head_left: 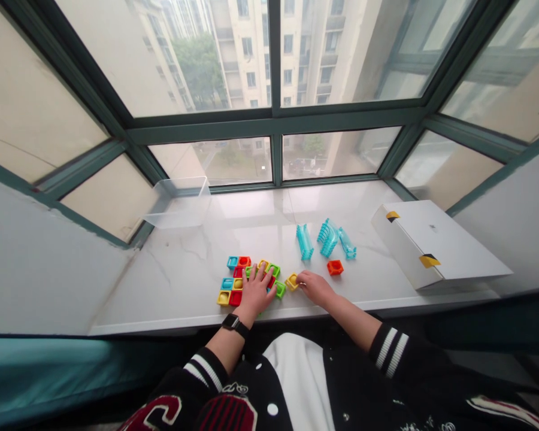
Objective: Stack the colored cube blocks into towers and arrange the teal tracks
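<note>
Colourful toy blocks [236, 297] in red, yellow, blue and green lie grouped on the white sill, partly hidden by my left hand [257, 290]. That hand is flat over them with its fingers spread. Just to the right, my right hand [314, 287] pinches a yellow block [291, 282] at its right side. A green block [279, 290] sits at the group's right edge, close to the yellow one. By itself, farther right, is an orange-red block [335, 267].
Behind the orange-red block lie clear blue track pieces [304, 242], one of them curved [327, 237]. A transparent plastic bin [179, 206] stands at the back left. On the right is a white box [440, 245] with yellow-black tabs. Windows border the marble-look sill [184, 299].
</note>
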The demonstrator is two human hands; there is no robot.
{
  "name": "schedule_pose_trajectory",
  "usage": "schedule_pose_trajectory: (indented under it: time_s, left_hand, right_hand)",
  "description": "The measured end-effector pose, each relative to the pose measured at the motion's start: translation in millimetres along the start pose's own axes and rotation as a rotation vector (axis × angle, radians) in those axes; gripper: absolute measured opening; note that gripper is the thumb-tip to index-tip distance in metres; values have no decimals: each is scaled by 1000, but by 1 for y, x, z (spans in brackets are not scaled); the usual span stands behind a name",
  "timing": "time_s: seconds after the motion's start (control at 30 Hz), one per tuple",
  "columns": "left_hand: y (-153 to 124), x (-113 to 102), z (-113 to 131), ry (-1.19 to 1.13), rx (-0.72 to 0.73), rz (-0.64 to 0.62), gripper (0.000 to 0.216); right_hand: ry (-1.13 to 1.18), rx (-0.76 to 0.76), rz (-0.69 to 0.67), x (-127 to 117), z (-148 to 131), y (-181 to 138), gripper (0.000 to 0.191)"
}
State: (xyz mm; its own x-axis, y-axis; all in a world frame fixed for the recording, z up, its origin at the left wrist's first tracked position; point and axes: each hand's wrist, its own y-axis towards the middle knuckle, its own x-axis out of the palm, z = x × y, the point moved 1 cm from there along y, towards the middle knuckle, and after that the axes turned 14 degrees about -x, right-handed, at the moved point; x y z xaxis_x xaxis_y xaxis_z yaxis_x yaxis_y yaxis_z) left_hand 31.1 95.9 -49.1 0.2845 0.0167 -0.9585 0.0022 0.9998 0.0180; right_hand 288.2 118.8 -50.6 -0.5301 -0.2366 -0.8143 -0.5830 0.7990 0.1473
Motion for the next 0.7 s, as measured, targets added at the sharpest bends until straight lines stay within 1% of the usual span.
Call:
schedule_pose_trajectory:
  time_s: [0.07, 0.13, 0.2, 0.27, 0.33, 0.4, 0.5, 0.6, 0.7]
  left_hand:
    - [-1, -2, -6, 8, 0, -3, 59]
    - [-2, -3, -11, 8, 4, -7, 58]
    - [-3, -5, -14, -2, 2, -13, 57]
    - [-2, -6, -13, -20, -12, -20, 56]
    - [-2, -9, -8, -55, -37, -18, 54]
    - [-1, -14, -1, -132, -51, 5, 52]
    - [-4, -28, 15, -360, 3, 11, 52]
    - [-13, -43, 33, -593, 103, -61, 56]
    - [-23, -54, 50, -740, 136, -115, 62]
  right_hand:
    - [54, 30, 81, -5, 7, -7, 13]
    - [172, 78, 183, -10, 15, -15, 9]
    - [362, 154, 273, -12, 21, -23, 19]
    - [580, 247, 349, -11, 24, -30, 34]
    - [768, 334, 413, -9, 22, -36, 49]
    - [883, 390, 463, -9, 17, -40, 58]
    - [976, 409, 490, -13, 1, -42, 59]
    - [1107, 375, 470, -21, -19, -38, 53]
    - [1261, 331, 414, -27, -40, -32, 47]
